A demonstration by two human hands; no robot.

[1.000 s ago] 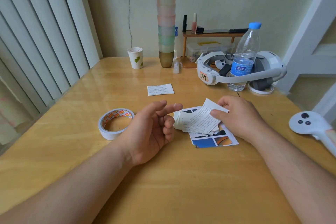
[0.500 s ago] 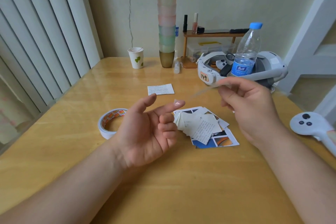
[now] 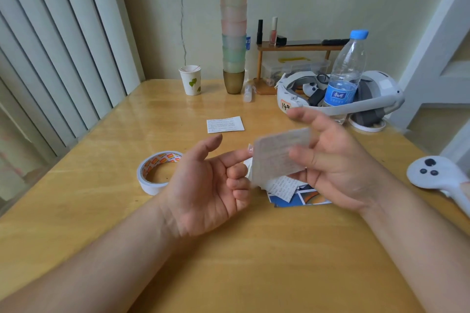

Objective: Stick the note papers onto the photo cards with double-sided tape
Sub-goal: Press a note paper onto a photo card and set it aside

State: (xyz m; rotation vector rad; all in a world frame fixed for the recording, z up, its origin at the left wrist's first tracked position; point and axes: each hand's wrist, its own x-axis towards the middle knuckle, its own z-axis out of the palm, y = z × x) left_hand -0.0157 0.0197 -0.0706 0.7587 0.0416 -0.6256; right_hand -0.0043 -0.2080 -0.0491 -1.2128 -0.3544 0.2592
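My right hand (image 3: 338, 162) holds a small note paper (image 3: 277, 157) above the table, blurred with motion, its face turned toward my left hand. My left hand (image 3: 206, 185) floats palm up beside it, with a small piece of tape (image 3: 250, 148) stuck on the tip of its extended index finger, right at the paper's left edge. Below the hands lies a pile of photo cards (image 3: 305, 197) with more note papers (image 3: 282, 185) on top. A roll of double-sided tape (image 3: 157, 171) lies flat to the left. One separate note paper (image 3: 225, 124) lies farther back.
At the back of the wooden table (image 3: 229, 262) stand a paper cup (image 3: 192, 80), a tall stack of tumblers (image 3: 234, 30), a small wooden shelf (image 3: 292, 58), a water bottle (image 3: 346, 76) and a white headset (image 3: 338, 95). A white controller (image 3: 437, 174) lies at the right edge.
My right hand picked one note paper off the pile, lifted it, then brought it down and left toward my left index fingertip. My left hand stayed raised, palm up.
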